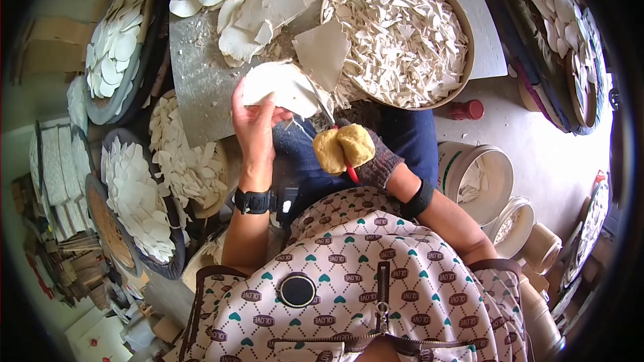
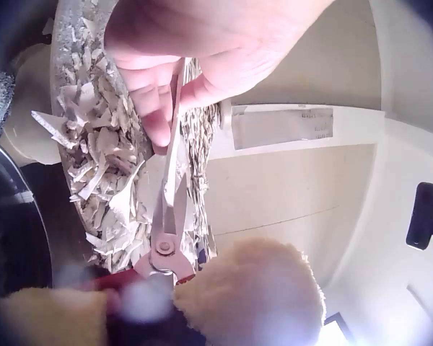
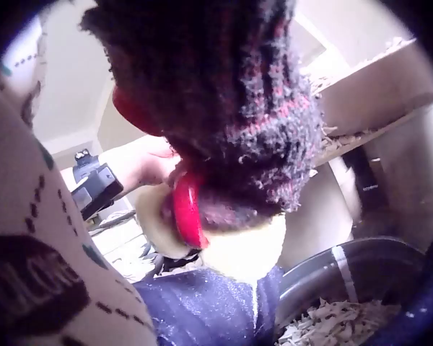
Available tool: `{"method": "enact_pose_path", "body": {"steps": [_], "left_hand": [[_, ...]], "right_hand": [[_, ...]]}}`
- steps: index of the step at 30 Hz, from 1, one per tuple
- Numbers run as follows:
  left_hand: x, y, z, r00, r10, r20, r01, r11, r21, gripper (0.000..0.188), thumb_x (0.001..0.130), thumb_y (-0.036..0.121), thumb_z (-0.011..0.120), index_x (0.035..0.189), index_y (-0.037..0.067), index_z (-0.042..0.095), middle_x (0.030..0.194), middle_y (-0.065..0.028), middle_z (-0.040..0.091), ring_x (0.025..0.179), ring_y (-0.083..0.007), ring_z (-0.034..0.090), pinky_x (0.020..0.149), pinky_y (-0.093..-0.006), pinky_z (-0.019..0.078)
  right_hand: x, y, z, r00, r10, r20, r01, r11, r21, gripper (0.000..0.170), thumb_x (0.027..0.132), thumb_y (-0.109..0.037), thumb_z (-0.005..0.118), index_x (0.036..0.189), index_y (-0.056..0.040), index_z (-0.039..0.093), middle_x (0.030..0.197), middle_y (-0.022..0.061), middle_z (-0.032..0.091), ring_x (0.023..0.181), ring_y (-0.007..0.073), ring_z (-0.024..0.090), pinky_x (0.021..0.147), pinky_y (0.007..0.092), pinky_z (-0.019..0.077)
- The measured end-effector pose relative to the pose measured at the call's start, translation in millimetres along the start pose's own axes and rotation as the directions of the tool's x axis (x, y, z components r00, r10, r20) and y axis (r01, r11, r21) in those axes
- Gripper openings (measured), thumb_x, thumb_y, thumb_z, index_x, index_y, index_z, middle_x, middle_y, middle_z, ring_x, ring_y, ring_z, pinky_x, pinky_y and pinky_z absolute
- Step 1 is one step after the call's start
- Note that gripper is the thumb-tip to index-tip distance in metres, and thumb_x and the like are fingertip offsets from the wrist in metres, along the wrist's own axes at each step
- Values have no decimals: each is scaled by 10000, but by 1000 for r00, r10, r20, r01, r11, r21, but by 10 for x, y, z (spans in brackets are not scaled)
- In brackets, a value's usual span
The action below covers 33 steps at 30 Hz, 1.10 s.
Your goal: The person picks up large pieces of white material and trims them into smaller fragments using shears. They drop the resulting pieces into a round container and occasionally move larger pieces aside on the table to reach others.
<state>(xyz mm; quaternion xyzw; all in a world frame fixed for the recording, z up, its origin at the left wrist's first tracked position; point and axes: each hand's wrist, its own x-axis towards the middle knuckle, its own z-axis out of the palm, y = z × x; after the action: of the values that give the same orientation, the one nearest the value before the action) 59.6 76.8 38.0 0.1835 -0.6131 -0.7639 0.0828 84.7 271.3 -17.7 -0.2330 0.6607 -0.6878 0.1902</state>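
Note:
My bare left hand (image 1: 256,121) pinches a thin, stiff white sheet (image 1: 282,87) with an irregular rounded outline, thumb on top. In the left wrist view the sheet appears nearly edge-on between the thumb and fingers of the left hand (image 2: 209,54). A knitted dark glove covers my right hand (image 1: 379,161), which grips red-handled scissors (image 2: 166,241). Yellow foam pads (image 1: 345,147) wrap the handles. The scissor blades overlap the sheet's right edge. In the right wrist view, the glove (image 3: 224,108) hides most of the grip; a red handle (image 3: 190,213) shows beside the foam.
A round tray (image 1: 471,47) heaped with white slivers stands on the metal board (image 1: 490,53). Larger white sheets (image 1: 288,0) pile up at the back left. Baskets of white pieces (image 1: 134,194) stand left; buckets (image 1: 500,167) stand right, near a red-capped object (image 1: 466,109).

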Motion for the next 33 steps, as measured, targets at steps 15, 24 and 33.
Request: {"method": "enact_pose_path", "body": {"steps": [15,24,33], "left_hand": [[5,29,-62,975,-115,192,98,990,100,513,841,57,538,1303,63,314,1040,-116,573,745,-169,628,603,-277,547],[105,155,-81,944,-197,265,151,971,184,540,823,38,544,1311,66,314,975,-105,601,727,-145,627,569,-261,539],[139,139,-127,896,-280,344,217,953,209,555,814,39,545,1316,54,309,935,-98,612,718,-140,631,550,-243,531]], "right_hand": [[-34,52,-5,998,-24,56,34,981,-193,352,676,-256,705,960,-91,578,909,103,613,834,270,595,745,333,490],[-40,-29,21,959,258,118,-283,845,454,314,702,-249,670,945,-74,576,892,107,615,821,275,594,719,336,489],[-64,39,23,999,-18,32,18,1000,7,286,730,-257,655,934,-73,578,863,107,623,794,271,600,708,332,487]]}}
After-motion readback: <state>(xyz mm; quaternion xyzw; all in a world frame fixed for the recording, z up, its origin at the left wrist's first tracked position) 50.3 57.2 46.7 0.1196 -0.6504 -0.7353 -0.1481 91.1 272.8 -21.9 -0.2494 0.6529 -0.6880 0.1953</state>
